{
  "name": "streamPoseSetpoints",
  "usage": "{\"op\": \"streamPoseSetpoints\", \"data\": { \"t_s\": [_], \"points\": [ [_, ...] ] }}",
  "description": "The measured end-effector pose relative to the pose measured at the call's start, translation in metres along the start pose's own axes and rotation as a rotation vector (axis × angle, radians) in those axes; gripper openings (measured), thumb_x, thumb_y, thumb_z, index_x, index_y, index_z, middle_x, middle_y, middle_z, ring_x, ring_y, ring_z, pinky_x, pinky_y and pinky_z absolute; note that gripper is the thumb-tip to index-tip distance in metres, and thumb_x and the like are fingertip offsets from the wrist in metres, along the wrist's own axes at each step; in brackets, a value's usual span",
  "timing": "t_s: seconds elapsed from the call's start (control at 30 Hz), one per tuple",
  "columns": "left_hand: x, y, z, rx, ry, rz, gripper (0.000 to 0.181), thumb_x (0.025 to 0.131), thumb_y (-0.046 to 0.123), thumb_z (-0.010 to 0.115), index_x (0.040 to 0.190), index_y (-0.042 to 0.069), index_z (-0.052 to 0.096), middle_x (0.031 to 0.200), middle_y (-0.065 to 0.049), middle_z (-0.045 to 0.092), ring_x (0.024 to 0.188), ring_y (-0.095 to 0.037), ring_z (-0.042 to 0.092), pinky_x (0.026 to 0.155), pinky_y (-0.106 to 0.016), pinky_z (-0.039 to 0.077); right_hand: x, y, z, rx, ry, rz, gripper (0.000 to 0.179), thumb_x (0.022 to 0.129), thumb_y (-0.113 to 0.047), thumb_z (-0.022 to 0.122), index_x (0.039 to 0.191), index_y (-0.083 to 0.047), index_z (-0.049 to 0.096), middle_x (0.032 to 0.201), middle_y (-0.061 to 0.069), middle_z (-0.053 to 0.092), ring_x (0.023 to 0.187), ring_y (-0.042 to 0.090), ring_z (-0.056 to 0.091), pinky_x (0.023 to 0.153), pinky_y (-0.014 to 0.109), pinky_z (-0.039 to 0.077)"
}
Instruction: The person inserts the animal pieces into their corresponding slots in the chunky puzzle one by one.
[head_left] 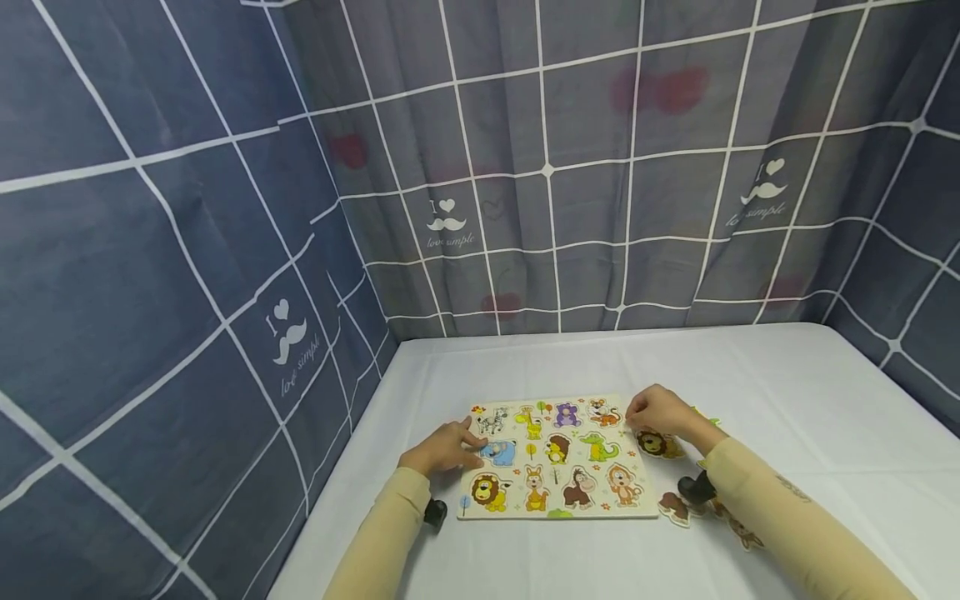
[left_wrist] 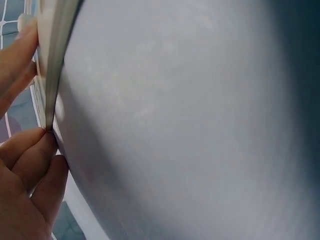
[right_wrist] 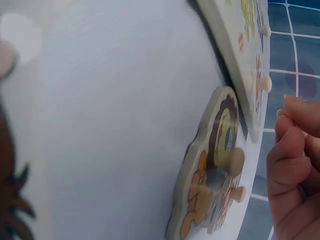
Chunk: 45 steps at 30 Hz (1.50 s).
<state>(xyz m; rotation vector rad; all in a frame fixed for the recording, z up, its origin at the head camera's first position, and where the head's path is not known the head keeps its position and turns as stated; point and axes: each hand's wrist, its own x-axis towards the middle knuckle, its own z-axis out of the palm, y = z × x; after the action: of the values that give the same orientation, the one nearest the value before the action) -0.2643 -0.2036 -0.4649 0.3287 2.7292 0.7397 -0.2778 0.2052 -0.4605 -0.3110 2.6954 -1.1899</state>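
A wooden animal puzzle board (head_left: 555,458) lies on the white table. My left hand (head_left: 442,450) rests at its left edge, thumb and fingertips touching the board by the elephant picture (head_left: 498,452). In the left wrist view, fingers (left_wrist: 37,160) press against the board's edge (left_wrist: 57,60). My right hand (head_left: 663,412) hovers by the upper right corner, near the tiger (head_left: 603,413). Its fingers (right_wrist: 287,165) are curled, thumb and forefinger together, with nothing visible between them. Under it lies a loose lion piece (head_left: 658,444), whose knob (right_wrist: 236,162) shows in the right wrist view.
More loose pieces lie right of the board: a brown piece (head_left: 675,508), a brown-eared animal piece (head_left: 744,532) partly under the right sleeve, and a green piece (head_left: 705,415) behind the wrist. Small knobs (right_wrist: 266,83) stand up from the board. Grid-patterned curtains (head_left: 585,208) surround the table.
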Motion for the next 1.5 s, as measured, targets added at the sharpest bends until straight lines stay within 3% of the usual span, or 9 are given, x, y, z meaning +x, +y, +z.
{"op": "streamPoseSetpoints", "data": {
  "t_s": [0.4, 0.7, 1.0, 1.27, 1.5],
  "points": [
    [0.000, -0.001, 0.000, -0.002, 0.002, -0.004, 0.043, 0.081, 0.026, 0.083, 0.122, 0.019, 0.072, 0.162, -0.016, 0.031, 0.151, -0.044, 0.025, 0.123, -0.058, 0.022, -0.008, 0.018, -0.013, -0.031, 0.026, 0.004, 0.008, 0.088, -0.007, 0.069, 0.086, 0.000, 0.072, 0.072, 0.006, 0.066, 0.065, 0.015, 0.056, 0.057, 0.027, 0.047],
    [0.001, -0.001, -0.002, -0.002, 0.001, 0.006, 0.044, 0.080, 0.024, 0.083, 0.122, 0.018, 0.072, 0.162, -0.017, 0.032, 0.151, -0.044, 0.025, 0.123, -0.059, 0.022, -0.004, 0.036, -0.019, -0.042, 0.082, 0.052, 0.010, 0.089, -0.006, 0.067, 0.089, 0.002, 0.072, 0.077, 0.006, 0.069, 0.070, 0.016, 0.059, 0.060, 0.028, 0.050],
    [0.002, 0.000, 0.000, -0.002, 0.003, -0.007, 0.044, 0.080, 0.027, 0.083, 0.122, 0.020, 0.072, 0.162, -0.016, 0.032, 0.151, -0.044, 0.025, 0.123, -0.059, 0.021, 0.006, 0.042, -0.024, -0.046, 0.127, 0.049, 0.010, 0.089, -0.007, 0.069, 0.085, 0.002, 0.070, 0.073, 0.006, 0.067, 0.067, 0.017, 0.057, 0.057, 0.029, 0.047],
    [0.002, 0.001, 0.000, 0.005, 0.000, 0.003, 0.043, 0.080, 0.025, 0.083, 0.122, 0.019, 0.072, 0.162, -0.017, 0.032, 0.151, -0.045, 0.025, 0.123, -0.059, 0.021, 0.012, 0.045, -0.030, -0.049, 0.040, 0.062, 0.008, 0.088, -0.007, 0.068, 0.088, 0.001, 0.071, 0.072, 0.003, 0.065, 0.063, 0.015, 0.054, 0.051, 0.028, 0.045],
    [0.003, 0.000, 0.001, -0.004, 0.003, -0.006, 0.044, 0.079, 0.025, 0.083, 0.121, 0.019, 0.072, 0.162, -0.016, 0.032, 0.151, -0.045, 0.024, 0.123, -0.060, 0.020, 0.016, 0.045, -0.034, -0.059, -0.057, 0.012, 0.007, 0.091, -0.005, 0.066, 0.092, -0.001, 0.071, 0.070, 0.002, 0.064, 0.061, 0.014, 0.054, 0.050, 0.026, 0.042]
  ]
}}
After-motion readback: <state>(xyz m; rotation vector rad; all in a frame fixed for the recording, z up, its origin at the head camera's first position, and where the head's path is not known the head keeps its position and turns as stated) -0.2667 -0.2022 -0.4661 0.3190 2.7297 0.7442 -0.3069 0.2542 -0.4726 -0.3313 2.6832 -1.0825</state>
